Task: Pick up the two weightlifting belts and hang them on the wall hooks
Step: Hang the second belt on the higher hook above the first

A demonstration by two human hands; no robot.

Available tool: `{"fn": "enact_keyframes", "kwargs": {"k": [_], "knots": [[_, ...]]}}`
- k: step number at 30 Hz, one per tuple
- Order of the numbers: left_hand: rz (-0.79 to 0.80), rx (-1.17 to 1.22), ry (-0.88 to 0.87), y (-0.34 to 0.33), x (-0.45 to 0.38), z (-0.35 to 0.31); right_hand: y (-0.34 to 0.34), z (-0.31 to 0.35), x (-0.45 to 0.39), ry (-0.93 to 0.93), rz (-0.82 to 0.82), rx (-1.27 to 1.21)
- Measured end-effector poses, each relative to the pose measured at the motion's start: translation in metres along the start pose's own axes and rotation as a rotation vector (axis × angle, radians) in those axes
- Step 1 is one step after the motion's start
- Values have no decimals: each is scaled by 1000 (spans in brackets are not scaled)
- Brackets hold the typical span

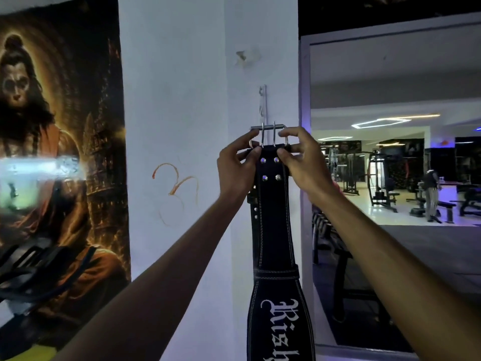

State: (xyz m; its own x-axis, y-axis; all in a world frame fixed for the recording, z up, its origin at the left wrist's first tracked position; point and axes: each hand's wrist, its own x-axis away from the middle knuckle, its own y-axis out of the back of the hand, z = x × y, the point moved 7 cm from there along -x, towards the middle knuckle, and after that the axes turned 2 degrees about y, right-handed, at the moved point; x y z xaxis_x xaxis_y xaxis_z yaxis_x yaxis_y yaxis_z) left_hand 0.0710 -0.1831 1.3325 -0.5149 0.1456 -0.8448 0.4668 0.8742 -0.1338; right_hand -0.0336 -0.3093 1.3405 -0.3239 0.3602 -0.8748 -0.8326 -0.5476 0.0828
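Both your left hand (238, 162) and right hand (295, 157) pinch the black belt (273, 217) by its buckle (269, 136), just below the wall hook (263, 102) above your fingers, where a missed catch could drop it.

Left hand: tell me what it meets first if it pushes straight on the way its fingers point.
Most likely the metal buckle, which the left hand already pinches with the belt. Directly behind is the white pillar with its hook; the depth between them is unclear.
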Motion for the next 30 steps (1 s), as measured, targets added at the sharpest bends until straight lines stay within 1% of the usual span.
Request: {"fn": "enact_keyframes", "kwargs": {"k": [4,8,11,14,15,19,23,27,30], "knots": [[34,6,31,-12,-46,49,-20,-36,-40,73,9,67],[109,3,-3,-27,-94,81,-35,-70,-85,68,-17,91],[150,0,3,-38,-128,103,-43,-91,-113,99,-71,235],[154,7,18,-49,-151,126,-42,-110,-135,128,-132,378],[152,18,23,-53,-156,135,-41,-115,-142,134,-132,368],[100,49,33,-64,-176,159,-45,-135,-170,139,-50,195],[90,79,25,-70,-200,171,-45,-152,-195,154,-70,100],[53,50,-8,-73,-221,174,-52,-160,-222,168,-74,55],[40,24,-27,-75,-235,173,-53,-162,-241,184,-146,72]]}}
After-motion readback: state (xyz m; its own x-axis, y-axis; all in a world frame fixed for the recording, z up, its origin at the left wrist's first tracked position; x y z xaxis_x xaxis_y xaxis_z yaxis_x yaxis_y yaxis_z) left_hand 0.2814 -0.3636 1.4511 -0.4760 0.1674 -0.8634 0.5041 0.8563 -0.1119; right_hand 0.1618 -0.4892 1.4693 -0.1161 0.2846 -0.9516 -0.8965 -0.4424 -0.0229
